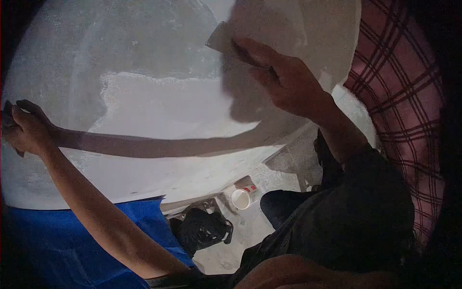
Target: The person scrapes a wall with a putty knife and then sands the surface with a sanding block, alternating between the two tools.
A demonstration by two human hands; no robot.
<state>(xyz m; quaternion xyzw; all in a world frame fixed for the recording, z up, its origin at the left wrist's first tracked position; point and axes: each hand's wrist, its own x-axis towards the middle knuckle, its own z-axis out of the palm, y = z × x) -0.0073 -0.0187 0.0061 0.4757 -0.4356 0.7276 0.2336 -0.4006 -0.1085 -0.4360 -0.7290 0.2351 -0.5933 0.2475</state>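
Note:
My right hand (293, 82) is closed on a putty knife, whose flat blade (217, 38) lies against or very near the wall surface (144, 43). Smooth white filler (168, 103) covers part of this grey wall, with a ragged upper edge below the blade. At the far left, my left hand (31, 132) is closed round a dark, flat-looking object (8, 123); shade and the picture edge keep me from making out its kind. Dark shadows of my hand and arm fall across the white area.
Below the wall, a blue sheet (110, 241) spreads at the lower left. A black bag-like item (202, 229) and a white bucket (241, 198) stand on the pale floor (226, 255). Red plaid cloth (394, 91) hangs at the right.

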